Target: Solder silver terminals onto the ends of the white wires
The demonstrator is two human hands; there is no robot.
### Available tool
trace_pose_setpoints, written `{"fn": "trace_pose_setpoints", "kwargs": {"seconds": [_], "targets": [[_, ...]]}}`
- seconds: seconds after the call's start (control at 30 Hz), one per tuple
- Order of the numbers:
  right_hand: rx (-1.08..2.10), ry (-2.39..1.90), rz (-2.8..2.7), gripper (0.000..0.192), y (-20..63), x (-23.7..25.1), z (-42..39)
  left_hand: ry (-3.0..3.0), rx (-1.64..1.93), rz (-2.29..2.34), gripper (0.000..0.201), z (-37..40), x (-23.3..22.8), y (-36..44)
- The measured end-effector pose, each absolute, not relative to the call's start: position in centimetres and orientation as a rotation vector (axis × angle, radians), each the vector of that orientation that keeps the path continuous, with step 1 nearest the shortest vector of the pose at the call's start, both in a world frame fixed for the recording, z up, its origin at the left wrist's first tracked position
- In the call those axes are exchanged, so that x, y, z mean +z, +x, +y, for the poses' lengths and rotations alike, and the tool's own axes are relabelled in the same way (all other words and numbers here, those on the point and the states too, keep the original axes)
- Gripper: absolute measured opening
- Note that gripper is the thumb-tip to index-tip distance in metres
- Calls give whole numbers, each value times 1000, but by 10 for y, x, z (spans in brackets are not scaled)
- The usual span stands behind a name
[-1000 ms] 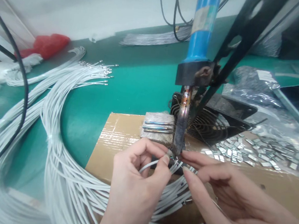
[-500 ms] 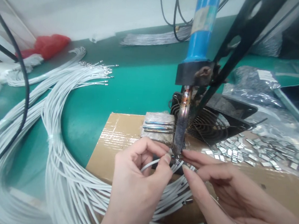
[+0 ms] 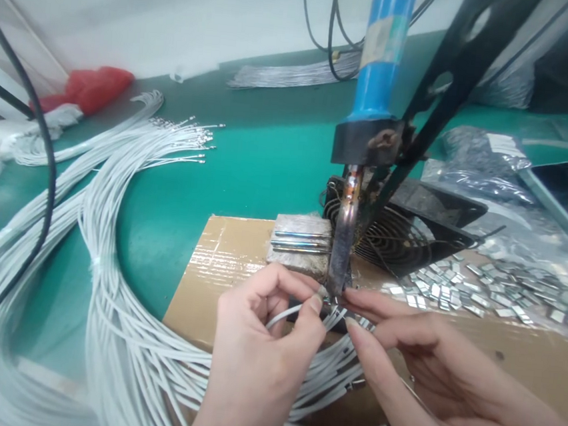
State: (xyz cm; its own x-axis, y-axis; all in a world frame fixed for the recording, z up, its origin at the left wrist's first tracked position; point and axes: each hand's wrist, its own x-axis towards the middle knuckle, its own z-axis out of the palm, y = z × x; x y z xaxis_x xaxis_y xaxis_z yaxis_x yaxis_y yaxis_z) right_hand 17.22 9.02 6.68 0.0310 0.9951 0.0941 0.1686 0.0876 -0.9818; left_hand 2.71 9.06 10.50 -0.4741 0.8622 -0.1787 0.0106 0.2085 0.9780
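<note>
My left hand (image 3: pixel 265 352) pinches a white cable (image 3: pixel 281 314) between thumb and forefinger, right beneath the tip of the soldering iron (image 3: pixel 374 101); the cable bends in a short loop over my curled fingers. My right hand (image 3: pixel 449 376) comes in from the other side, its forefinger and thumb close to the tip with a small gap between them. A thin wire (image 3: pixel 431 406) runs along that palm (I cannot tell whether my fingertips grip its far end).

The iron hangs tip down, clamped to a black bracket (image 3: pixel 460 56) that slants up to the right. Just left of the tip, a metal block (image 3: pixel 299 265) with parallel bars lying across it sits on the cardboard (image 3: pixel 229 261), and a black fan (image 3: pixel 402 234) leans behind the tip, to the right. Near my right hand lie many small metal pieces (image 3: pixel 442 292), scattered in a loose heap.

A thick bundle of white cables (image 3: pixel 120 291) sweeps from the far left of the green table (image 3: pixel 248 169), curves round and passes under my left hand, with some of its ends showing between my two hands.
</note>
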Motion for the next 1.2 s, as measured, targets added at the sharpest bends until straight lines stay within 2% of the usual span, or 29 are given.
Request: {"fn": "trace_pose_setpoints", "kwargs": {"seconds": [1.2], "targets": [[955,-1237,-1465,16,176,61,95,930,1352,1691,18,82,96,22]]}}
